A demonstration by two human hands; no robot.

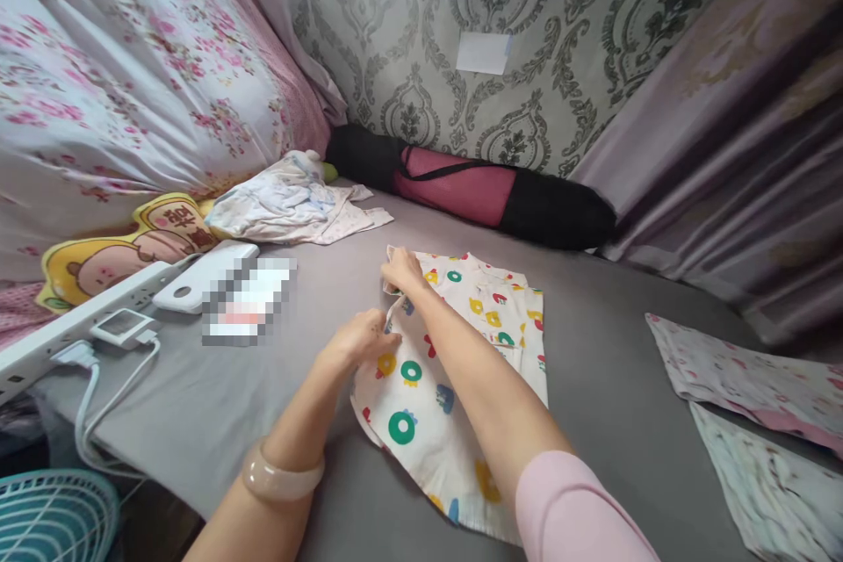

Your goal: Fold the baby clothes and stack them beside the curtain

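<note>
A small white garment (454, 404) with green, red, yellow and blue prints lies on the grey sheet in front of me. I cannot tell whether it is a top or trousers. My left hand (369, 338) has its fingers closed on the cloth at the garment's left edge. Farther up, my right hand (405, 270) grips the upper left corner, with its forearm stretched across the garment. A fold stands slightly raised between the two hands. Parts of the print are hidden under my right arm.
Folded clothes (757, 369) lie at the right, and crumpled clothing (290, 202) at the back left. A long black and pink bag (461, 184) lies along the wall. To the left are a power strip (85, 316) with cables, a white power bank (204, 277) and a teal basket (56, 514).
</note>
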